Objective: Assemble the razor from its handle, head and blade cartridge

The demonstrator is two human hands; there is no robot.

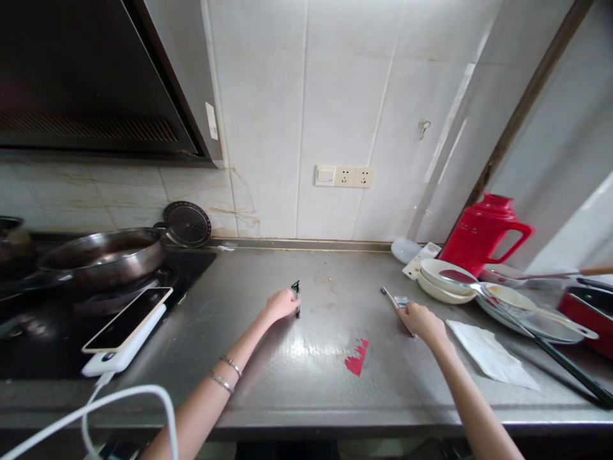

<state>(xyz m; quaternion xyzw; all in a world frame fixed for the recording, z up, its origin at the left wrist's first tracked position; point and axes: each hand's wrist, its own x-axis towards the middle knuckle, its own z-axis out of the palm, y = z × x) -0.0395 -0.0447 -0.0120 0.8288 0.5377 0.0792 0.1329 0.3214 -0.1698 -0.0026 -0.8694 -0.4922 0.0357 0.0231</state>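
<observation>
My left hand (281,305) is closed on a small, slim dark object (297,291) with a shiny side, its kind unclear. It stands out past my fingertips, close above or on the steel counter (325,396). On the right, my right hand (424,322) has its fingers wrapped round a thin pale stick with a dark tip (389,298), which slants up to the left. A small clear piece with blue-green marks (401,300) shows just behind that hand; whether I hold it too is hidden. Between my hands lies a jagged red paper scrap (357,359).
At left, a steel pan (108,255) sits on the black cooktop; a phone (128,319) rests on a white power bank (122,358) with a cable. To the right are a white tissue (491,351), stacked bowls (445,291), a ladle and a red thermos (483,233).
</observation>
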